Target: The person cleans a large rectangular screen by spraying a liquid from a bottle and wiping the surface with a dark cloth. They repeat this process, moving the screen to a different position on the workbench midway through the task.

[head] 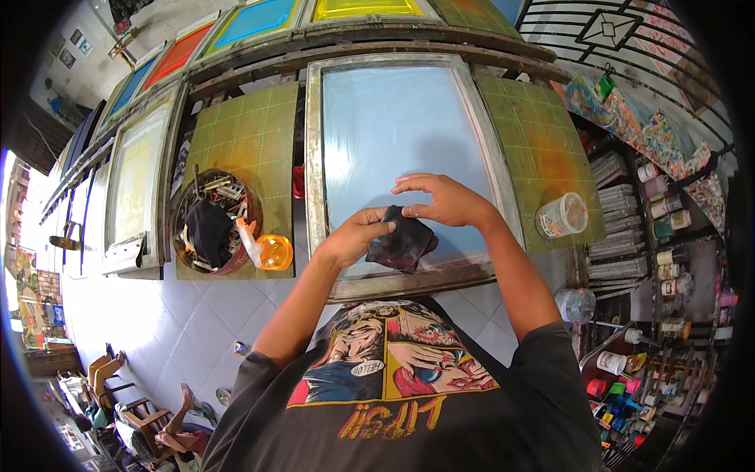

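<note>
My left hand (pixel 360 233) pinches a crumpled black cloth (pixel 404 241) between thumb and fingers. The cloth hangs over the near end of a large framed screen (pixel 401 135), whose mesh looks pale blue and whose wooden frame is worn. Just right of the cloth, my right hand (pixel 442 203) hovers with its fingers apart and its thumb close to the cloth's upper edge. Whether that thumb touches the cloth I cannot tell. A shadow falls on the mesh beyond my right hand.
To the left, a round tub (pixel 250 200) of mixed items with another black cloth (pixel 207 230) stands beside a spray bottle (pixel 272 251) of orange liquid. A clear plastic tub (pixel 561 215) sits on the green board (pixel 531 141) at right. Paint containers (pixel 669 271) line the right shelves. Behind left, a person's bare foot (pixel 187 396) shows.
</note>
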Demonstrator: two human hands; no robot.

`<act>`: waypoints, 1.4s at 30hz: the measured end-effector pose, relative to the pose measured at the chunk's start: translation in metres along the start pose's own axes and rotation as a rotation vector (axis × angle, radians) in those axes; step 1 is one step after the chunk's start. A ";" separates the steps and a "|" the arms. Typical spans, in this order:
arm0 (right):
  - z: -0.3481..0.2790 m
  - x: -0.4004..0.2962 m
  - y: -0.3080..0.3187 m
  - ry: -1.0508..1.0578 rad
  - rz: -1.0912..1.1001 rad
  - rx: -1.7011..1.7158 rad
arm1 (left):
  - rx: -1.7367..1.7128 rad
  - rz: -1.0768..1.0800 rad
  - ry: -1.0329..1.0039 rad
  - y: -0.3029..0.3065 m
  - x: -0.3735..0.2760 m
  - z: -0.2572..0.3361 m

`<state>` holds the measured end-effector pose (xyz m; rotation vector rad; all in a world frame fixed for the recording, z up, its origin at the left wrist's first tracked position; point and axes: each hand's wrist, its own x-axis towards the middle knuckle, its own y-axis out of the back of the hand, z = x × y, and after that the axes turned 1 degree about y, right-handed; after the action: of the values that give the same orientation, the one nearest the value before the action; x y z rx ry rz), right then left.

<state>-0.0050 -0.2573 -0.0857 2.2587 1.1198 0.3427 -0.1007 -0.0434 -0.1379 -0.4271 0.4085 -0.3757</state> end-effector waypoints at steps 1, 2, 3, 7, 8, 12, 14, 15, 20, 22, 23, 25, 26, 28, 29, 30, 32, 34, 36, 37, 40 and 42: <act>0.001 0.001 -0.001 -0.041 -0.017 0.029 | 0.045 0.010 -0.064 -0.006 0.000 0.002; 0.002 0.000 -0.002 -0.107 0.021 0.049 | 0.090 0.020 -0.127 -0.009 0.000 0.003; 0.000 0.000 -0.004 -0.126 0.067 0.105 | 0.079 0.009 -0.129 -0.007 0.001 0.004; -0.002 -0.014 -0.026 0.003 0.243 0.149 | -0.003 0.045 -0.152 -0.003 0.003 0.004; -0.002 -0.016 -0.030 0.015 0.240 0.147 | -0.032 0.074 -0.163 -0.003 0.003 0.004; -0.007 -0.021 -0.042 -0.117 0.183 0.321 | 0.020 0.099 -0.099 0.003 0.003 0.007; 0.000 -0.021 -0.048 -0.128 0.257 0.313 | 0.097 0.200 -0.186 0.003 0.008 -0.001; 0.002 -0.020 -0.051 -0.133 0.290 0.310 | 0.244 0.322 -0.299 0.004 0.011 -0.006; 0.022 -0.017 -0.068 -0.243 0.361 0.677 | 0.569 0.751 -0.656 -0.010 0.019 -0.018; 0.029 -0.019 -0.075 -0.276 0.345 0.882 | 0.458 0.564 -0.551 -0.023 0.014 -0.011; 0.030 -0.021 -0.077 -0.289 0.324 0.985 | 0.402 0.471 -0.499 -0.026 0.012 -0.009; 0.024 -0.021 -0.079 -0.308 0.302 1.144 | 0.228 0.481 -0.373 -0.010 0.018 -0.020; 0.017 -0.021 -0.077 -0.318 0.310 1.201 | 0.144 0.483 -0.327 -0.002 0.018 -0.023; 0.015 -0.023 -0.078 -0.344 0.360 1.341 | 0.090 0.481 -0.270 0.003 0.020 -0.024; 0.019 -0.023 -0.081 -0.357 0.391 1.426 | 0.121 0.486 -0.262 0.004 0.020 -0.024; 0.024 -0.022 -0.083 -0.369 0.422 1.511 | 0.152 0.492 -0.254 0.004 0.020 -0.023; 0.036 -0.021 -0.083 -0.328 0.509 1.485 | 0.220 0.573 -0.329 0.005 0.020 -0.025; 0.057 -0.016 -0.071 -0.311 0.668 1.354 | 0.360 0.641 -0.408 0.004 0.016 -0.024; 0.080 -0.012 -0.036 -0.262 0.929 0.793 | 0.572 0.696 -0.490 0.004 -0.004 -0.018; 0.086 -0.011 -0.012 -0.305 1.031 0.360 | 0.670 0.726 -0.501 0.006 -0.014 -0.019; 0.103 -0.010 0.037 -0.210 0.988 -0.410 | 0.986 0.819 -0.502 0.016 -0.048 -0.025; 0.144 -0.002 0.029 -0.323 0.778 -0.762 | 1.214 0.863 -0.462 0.020 -0.067 -0.034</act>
<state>0.0797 -0.3286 -0.1819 1.8389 -0.1160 0.5609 -0.1682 -0.0087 -0.1553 0.8394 -0.1502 0.3498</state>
